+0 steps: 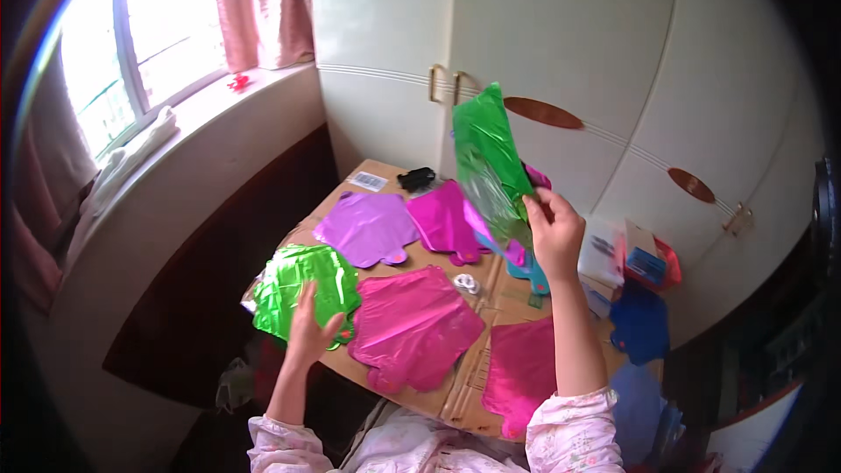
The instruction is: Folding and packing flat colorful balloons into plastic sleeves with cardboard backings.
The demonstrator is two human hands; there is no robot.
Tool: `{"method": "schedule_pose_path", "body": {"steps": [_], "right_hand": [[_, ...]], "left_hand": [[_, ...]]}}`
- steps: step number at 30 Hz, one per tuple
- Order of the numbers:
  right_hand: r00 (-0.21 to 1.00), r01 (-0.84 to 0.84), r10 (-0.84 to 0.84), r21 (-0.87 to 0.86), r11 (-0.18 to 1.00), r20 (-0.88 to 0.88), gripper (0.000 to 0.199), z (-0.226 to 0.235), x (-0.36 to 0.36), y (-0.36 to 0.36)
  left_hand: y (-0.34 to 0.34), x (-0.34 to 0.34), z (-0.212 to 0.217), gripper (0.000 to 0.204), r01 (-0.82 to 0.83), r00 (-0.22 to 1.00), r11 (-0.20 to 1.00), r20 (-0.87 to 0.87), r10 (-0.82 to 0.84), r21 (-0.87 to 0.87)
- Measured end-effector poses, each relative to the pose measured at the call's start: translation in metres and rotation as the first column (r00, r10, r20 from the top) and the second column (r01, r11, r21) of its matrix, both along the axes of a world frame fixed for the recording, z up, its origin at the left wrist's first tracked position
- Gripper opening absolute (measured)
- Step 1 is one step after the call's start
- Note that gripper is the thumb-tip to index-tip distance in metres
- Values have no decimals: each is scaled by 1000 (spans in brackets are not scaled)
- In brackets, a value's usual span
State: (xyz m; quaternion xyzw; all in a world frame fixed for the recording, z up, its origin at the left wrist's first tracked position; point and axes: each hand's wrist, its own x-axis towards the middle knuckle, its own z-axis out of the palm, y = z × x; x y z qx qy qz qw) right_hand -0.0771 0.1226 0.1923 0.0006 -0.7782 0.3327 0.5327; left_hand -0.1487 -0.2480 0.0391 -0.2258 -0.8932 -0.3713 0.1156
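Note:
My right hand [556,229] is raised over the back of the table, pinching the lower end of a flat, shiny green foil piece [492,136]. Part of that piece looks see-through. My left hand [313,329] lies with its fingers stretched out over another green foil piece [298,285] on the left of the table. Beside it is a large pink foil piece [413,322] with a wavy edge. A second pink piece [524,363] lies near my right forearm. Farther back are a purple piece [368,226] and a magenta piece [442,221].
Brown cardboard [455,398] covers the table. On it are a white roll of tape [466,283] and a black bundle [416,179]. Blue foil pieces [638,324] and a red box [667,269] sit at the right. White cupboards [561,26] stand behind; a window [166,13] is at left.

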Motion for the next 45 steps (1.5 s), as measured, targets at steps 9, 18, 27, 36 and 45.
{"method": "schedule_pose_path", "body": {"steps": [9,18,27,36,45], "right_hand": [[970,21,-213,833,553,117,16,-63,178,-69],[922,-171,-115,656,735,369,28,-127,239,-77],[993,-78,83,-996,-33,-81,60,-195,290,-27],[984,0,162,-908,-419,-75,47,-167,287,-45],[993,-28,120,-993,112,-15,76,-168,279,5]], "left_hand": [[188,128,55,63,-179,104,53,73,-992,982],[197,158,-2,37,-239,72,600,630,-773,764],[173,155,-31,46,-235,-216,447,402,-890,863],[175,152,-45,54,-255,-379,287,177,-908,923],[187,149,-46,50,-202,-515,588,426,-744,783]]}}
